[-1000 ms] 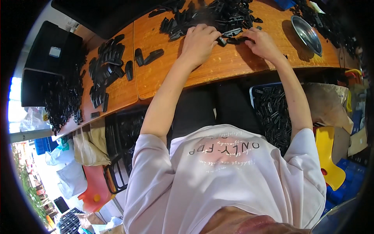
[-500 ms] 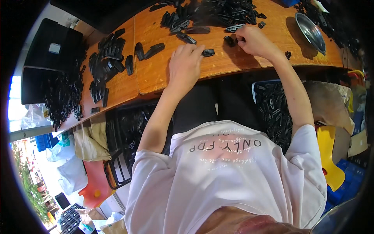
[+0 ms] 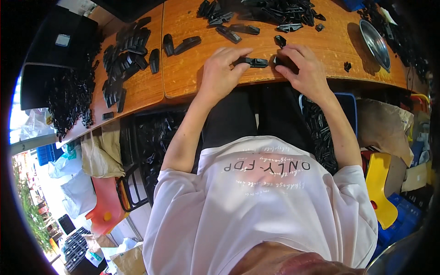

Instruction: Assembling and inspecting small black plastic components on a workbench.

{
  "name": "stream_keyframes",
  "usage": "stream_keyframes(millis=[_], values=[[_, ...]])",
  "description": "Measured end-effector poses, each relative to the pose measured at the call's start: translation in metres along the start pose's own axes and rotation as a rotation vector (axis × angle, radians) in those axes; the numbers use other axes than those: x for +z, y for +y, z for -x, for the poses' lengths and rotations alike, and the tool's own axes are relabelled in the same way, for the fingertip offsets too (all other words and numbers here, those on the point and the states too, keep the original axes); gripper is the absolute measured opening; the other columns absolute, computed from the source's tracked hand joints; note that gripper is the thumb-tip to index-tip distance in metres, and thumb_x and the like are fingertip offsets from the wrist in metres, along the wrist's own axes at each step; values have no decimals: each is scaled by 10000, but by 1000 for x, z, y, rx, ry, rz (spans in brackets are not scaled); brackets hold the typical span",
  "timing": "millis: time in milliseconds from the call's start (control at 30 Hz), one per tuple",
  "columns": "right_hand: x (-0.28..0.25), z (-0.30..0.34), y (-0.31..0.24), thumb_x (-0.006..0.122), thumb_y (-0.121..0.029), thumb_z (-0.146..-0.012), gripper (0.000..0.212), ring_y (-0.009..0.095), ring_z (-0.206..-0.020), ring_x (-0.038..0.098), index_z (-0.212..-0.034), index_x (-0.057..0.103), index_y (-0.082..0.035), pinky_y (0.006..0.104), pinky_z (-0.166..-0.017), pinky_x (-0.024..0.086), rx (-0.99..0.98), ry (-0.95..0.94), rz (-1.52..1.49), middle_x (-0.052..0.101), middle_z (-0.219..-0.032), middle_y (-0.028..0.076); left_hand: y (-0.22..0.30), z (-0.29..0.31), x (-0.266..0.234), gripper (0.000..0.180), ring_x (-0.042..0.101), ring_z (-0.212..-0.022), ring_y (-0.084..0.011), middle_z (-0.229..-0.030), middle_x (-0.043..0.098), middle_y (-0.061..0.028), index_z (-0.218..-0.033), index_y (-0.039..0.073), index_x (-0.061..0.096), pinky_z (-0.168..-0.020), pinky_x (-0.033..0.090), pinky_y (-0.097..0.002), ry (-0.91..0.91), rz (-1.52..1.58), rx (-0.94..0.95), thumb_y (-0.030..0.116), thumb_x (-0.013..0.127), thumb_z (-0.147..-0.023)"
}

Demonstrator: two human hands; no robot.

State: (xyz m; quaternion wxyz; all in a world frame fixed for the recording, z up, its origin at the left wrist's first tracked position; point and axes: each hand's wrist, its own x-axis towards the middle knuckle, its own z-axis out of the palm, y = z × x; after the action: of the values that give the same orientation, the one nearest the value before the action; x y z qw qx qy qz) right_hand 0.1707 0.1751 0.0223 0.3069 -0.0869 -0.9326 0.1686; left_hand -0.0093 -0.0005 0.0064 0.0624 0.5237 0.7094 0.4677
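Observation:
My left hand [image 3: 222, 73] is at the near edge of the wooden table, thumb and fingers closed on the left end of an elongated black plastic part [image 3: 257, 63]. The part's right end points toward my right hand [image 3: 304, 69]. That hand is curled, with a small dark piece [image 3: 277, 60] at its fingertips, mostly hidden by the fingers. Just beyond the right fingers lies another small black piece [image 3: 280, 41]. Two longer black parts, one of them a smooth black shell [image 3: 245, 29], rest in front of the large pile of black parts [image 3: 270, 11].
More black parts [image 3: 130, 55] are heaped on the table's left side, with two loose shells [image 3: 187, 45] beside them. A metal bowl [image 3: 375, 46] stands tilted at the right. Below the table edge, a blue-rimmed bin [image 3: 355, 114] and a yellow plastic stool [image 3: 380, 192] sit at my right.
My right hand has come nearer, away from the small piece by the pile, and toward the left hand. My left hand now pinches the elongated part between thumb and fingers. The view has shifted slightly.

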Motion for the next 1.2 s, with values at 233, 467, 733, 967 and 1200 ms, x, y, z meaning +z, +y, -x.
stream_keyframes(millis=[233, 467, 733, 967, 1200], values=[[0, -4, 6, 763, -106, -837, 221, 345, -923, 673, -1019, 706, 6, 390, -780, 546, 45, -155, -55, 686, -998, 138, 5, -2, 1, 396, 680, -943, -209, -980, 722, -96, -1174, 82, 737, -845, 526, -301, -22, 49, -60, 6, 752, -786], [13, -20, 0, 725, -80, -794, 117, 354, -851, 630, -884, 673, -27, 441, -737, 512, -152, -195, -90, 631, -845, 138, 2, -3, 0, 390, 689, -921, -193, -974, 723, -96, -1171, 85, 743, -837, 535, -298, -33, 92, -45, 0, 753, -791], [30, -41, 9, 718, -60, -755, 116, 351, -811, 610, -773, 608, -26, 453, -714, 503, -332, -201, -226, 604, -796, 126, -1, -5, 1, 382, 717, -908, -248, -996, 723, -153, -1155, 64, 732, -816, 552, -333, -15, 194, -67, 14, 735, -776], [29, -15, -7, 754, -175, -855, 220, 330, -903, 646, -1028, 691, -55, 399, -755, 535, -228, -46, -106, 659, -971, 123, -9, 18, -37, 383, 663, -1024, -307, -1093, 702, -149, -1180, 45, 694, -922, 509, -397, 74, -297, 13, -6, 689, -801], [26, -24, 23, 709, -246, -920, 296, 355, -906, 671, -1151, 691, -63, 423, -749, 547, 175, 134, 127, 667, -1057, 154, -27, -23, -51, 430, 575, -1165, -318, -1222, 668, -103, -1249, 89, 659, -1041, 416, -426, 274, -600, 248, 6, 648, -827]])
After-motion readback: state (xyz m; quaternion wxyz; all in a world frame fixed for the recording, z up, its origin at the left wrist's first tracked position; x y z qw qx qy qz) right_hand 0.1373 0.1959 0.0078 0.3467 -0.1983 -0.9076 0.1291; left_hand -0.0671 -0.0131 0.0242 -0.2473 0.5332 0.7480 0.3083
